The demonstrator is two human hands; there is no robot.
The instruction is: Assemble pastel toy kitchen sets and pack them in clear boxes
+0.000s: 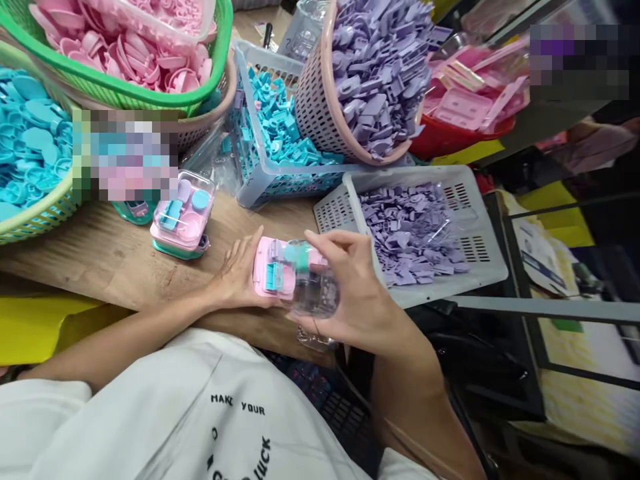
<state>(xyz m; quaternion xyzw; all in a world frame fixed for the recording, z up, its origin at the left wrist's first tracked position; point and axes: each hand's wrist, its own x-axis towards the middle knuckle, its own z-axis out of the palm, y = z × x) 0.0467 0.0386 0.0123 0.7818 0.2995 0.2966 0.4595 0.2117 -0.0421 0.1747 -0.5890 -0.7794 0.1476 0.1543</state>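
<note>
A pink plastic tray [273, 270] with small teal pieces in it rests on the wooden table [115, 260] close to my body. My left hand [237, 273] holds its left side, fingers curled round the edge. My right hand [350, 287] grips a clear plastic lid [315, 293] and holds it over the tray's right half. A finished set with a clear lid, pink tray and teal base [183, 217] stands further left on the table.
Baskets crowd the back: pink parts in a green basket [150, 100], blue parts at left [30, 140], teal parts in a blue crate [280, 127], purple parts in a pink basket [370, 73] and in a white crate [480, 220]. A red tub [465, 130] holds pink frames.
</note>
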